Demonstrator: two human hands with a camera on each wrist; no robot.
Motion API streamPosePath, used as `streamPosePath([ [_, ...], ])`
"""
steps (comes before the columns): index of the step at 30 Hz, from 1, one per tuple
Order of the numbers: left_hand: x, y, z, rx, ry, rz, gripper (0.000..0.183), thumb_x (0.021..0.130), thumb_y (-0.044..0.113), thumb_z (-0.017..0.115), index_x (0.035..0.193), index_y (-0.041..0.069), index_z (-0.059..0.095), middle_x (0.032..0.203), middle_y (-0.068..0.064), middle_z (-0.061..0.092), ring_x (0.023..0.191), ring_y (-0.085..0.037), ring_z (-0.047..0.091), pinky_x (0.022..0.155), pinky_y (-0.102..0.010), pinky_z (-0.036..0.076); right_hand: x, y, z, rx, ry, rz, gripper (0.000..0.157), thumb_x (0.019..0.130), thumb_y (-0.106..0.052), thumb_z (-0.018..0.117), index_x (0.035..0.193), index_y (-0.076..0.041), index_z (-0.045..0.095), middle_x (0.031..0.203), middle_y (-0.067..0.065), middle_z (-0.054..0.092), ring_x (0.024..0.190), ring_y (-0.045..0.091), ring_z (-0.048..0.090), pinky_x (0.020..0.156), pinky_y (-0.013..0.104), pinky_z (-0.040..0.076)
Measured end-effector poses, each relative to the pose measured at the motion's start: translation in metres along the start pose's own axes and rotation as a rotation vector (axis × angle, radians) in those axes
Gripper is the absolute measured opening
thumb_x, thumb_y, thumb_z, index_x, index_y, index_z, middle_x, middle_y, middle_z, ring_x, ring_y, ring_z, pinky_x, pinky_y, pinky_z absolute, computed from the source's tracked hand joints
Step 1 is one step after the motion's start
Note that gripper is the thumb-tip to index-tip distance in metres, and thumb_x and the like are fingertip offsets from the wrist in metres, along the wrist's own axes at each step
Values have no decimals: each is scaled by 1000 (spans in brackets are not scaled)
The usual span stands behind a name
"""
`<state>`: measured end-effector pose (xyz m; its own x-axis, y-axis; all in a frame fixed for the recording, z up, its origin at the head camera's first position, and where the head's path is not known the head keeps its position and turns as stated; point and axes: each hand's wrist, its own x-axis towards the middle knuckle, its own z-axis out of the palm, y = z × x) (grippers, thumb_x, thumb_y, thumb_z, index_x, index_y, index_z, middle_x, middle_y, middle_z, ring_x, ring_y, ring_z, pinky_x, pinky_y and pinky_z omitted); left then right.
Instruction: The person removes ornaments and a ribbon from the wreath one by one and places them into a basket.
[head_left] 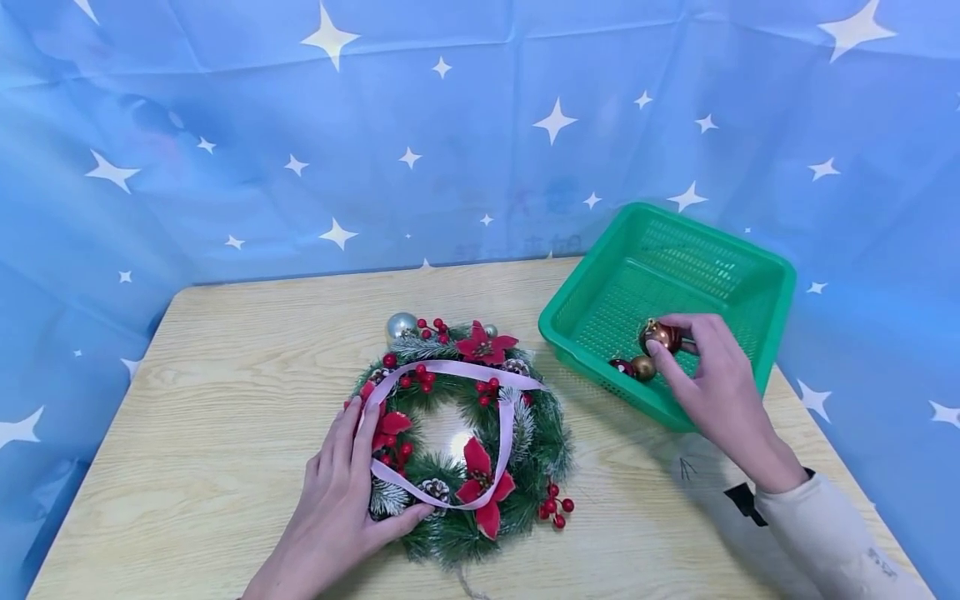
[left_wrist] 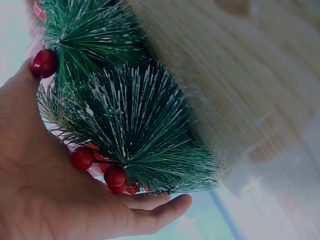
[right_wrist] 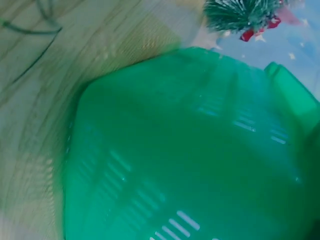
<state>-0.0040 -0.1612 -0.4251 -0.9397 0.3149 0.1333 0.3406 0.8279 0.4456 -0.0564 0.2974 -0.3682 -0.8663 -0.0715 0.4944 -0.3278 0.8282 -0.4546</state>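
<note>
A green Christmas wreath [head_left: 551,433] with red poinsettias, berries and pinecones lies on the table, a pale pink ribbon [head_left: 510,433] looped across it. My left hand [head_left: 330,492] rests on the wreath's left side, fingers extended over the edge and thumb by the lower pinecone. In the left wrist view, that hand [left_wrist: 60,190] spreads along the needles and red berries [left_wrist: 115,176]. Over the front of the green basket [head_left: 551,325], my right hand [head_left: 716,387] pinches a shiny copper-brown bauble [head_left: 656,335] between thumb and fingers. Only the basket [right_wrist: 175,130] and wreath show in the right wrist view.
A small gold bauble [head_left: 643,367] and a dark red bauble [head_left: 622,367] lie inside the basket's front. A silver bauble [head_left: 401,325] sits at the wreath's far left edge. A blue starry cloth [head_left: 480,167] hangs behind the wooden table [head_left: 225,383].
</note>
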Motion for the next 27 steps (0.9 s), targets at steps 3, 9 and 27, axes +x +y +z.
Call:
streamPosePath([
  [3,-1,0,0,4,1,-3,139,80,84,78,177,17,3,177,-21,15,157,-50,25,105,-78,39,2,5,-1,-37,-56,29,33,103,-6,77,133,0,66,123,16,63,109,28,59,88,27,45],
  [9,-1,-1,0,13,8,-1,140,80,84,77,177,16,4,177,-21,15,156,-50,26,103,-77,41,6,12,-4,-81,-205,106,30,108,-16,72,133,0,66,121,18,63,104,30,57,77,48,47],
  [27,0,-1,1,20,-14,0,138,80,85,76,177,16,6,177,-20,15,156,-49,25,103,-77,42,17,19,-10,-136,-589,228,31,107,-21,73,123,5,66,111,20,67,85,27,58,69,46,48],
])
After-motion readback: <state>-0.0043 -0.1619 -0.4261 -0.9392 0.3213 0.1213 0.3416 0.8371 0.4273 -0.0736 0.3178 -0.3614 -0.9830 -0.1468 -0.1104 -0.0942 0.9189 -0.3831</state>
